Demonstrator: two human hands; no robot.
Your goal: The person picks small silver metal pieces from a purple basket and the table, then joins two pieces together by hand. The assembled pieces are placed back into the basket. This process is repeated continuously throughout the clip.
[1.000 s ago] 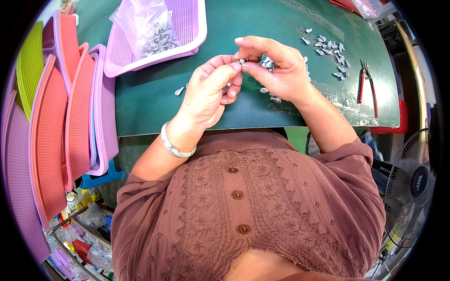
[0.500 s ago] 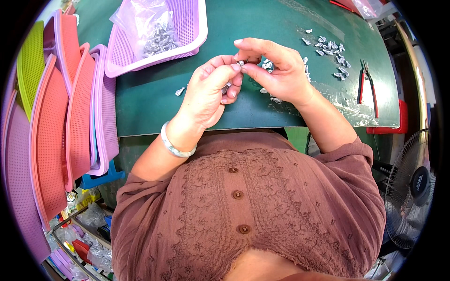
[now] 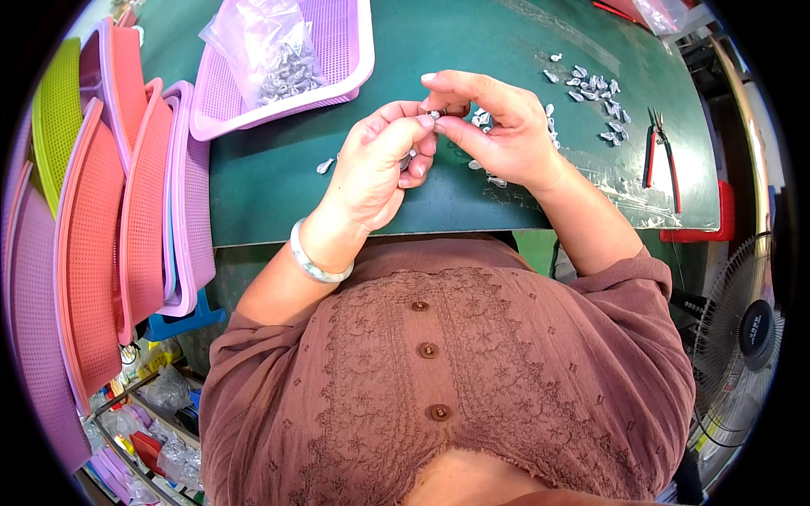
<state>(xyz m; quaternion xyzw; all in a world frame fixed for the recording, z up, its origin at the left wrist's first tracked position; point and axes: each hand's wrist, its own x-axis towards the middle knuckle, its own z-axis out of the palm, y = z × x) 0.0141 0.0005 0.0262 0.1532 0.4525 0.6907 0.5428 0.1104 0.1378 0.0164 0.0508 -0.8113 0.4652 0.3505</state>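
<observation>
While both your hands meet above the green surface (image 3: pixel 270 185), a small silvery piece (image 3: pixel 434 115) sits between their fingertips, just beyond the surface's near edge. Your left hand (image 3: pixel 375 156) has its grip narrow, thumb and forefinger pinching that piece, and a greyish bit (image 3: pixel 407 158) shows among its curled fingers. Your right hand (image 3: pixel 513 131) brings its thumb tip up to the same piece with the forefinger arched above; whether that grip pinches it too, you cannot tell from this view.

Close to your right hand, and partly hidden by it, lie loose drop-shaped pieces (image 3: pixel 551 125); farther right you have a scattered cluster (image 3: pixel 595 84) of them, with red-handled pliers (image 3: pixel 662 164) beyond. One lone piece (image 3: pixel 324 166) lies left of your left hand. Ahead on your left, a lilac basket (image 3: pixel 202 125) holds a clear bag (image 3: pixel 291 72) of grey pieces.
</observation>
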